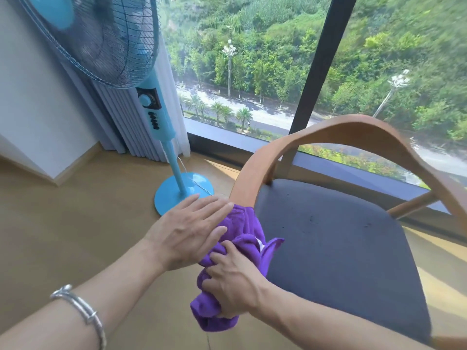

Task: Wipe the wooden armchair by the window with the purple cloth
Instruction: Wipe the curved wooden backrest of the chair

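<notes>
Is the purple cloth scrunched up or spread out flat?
Scrunched up: the purple cloth bunches in folds where the right hand grips it against the armchair.

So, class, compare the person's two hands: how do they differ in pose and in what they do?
The left hand lies flat, fingers straight; the right hand is curled. The left only presses against the purple cloth; the right grips it bunched. The left wrist wears a silver bangle; the right is bare. Both meet the cloth at the wooden armchair.

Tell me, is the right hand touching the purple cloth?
Touching. The head view shows the right hand gripping the bunched purple cloth, fingers curled into it.
</notes>
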